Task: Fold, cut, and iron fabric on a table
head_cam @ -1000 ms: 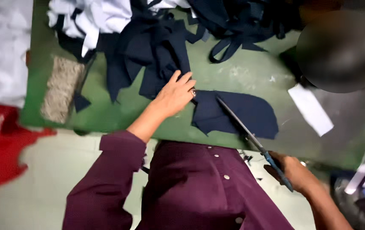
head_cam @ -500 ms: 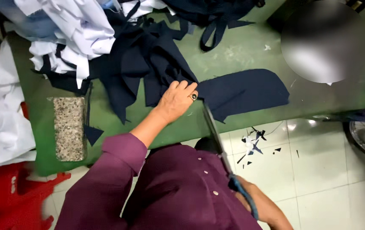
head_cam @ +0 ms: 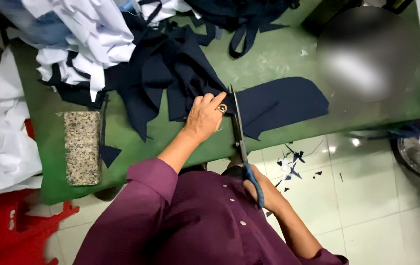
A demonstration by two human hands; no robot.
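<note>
Here the left hand (head_cam: 204, 118) is laid flat, palm down, on the dark navy cloth (head_cam: 180, 73) at the front of the green worktop (head_cam: 278, 54); fingers are spread a little and pressed on the fabric, w/ a ring seen on one finger, so its grip is apart and nothing is clasped. The forearm is stretched fwd from a purple sleeve (head_cam: 141, 196). The right hand (head_cam: 264, 194) is kept low, near the body and below the worktop edge, its grip clamped on the blue handles of long scissors (head_cam: 239, 132). The blades are pointed away from the body, along the right side of the left hand, approx. touching the cloth there. A separate navy cut piece (head_cam: 283, 100) is spread just right of the blades. A speckled stone block (head_cam: 82, 147) is set well to the left. Small navy scraps (head_cam: 288, 164) are scattered on the tiled floor (head_cam: 381, 196).
</note>
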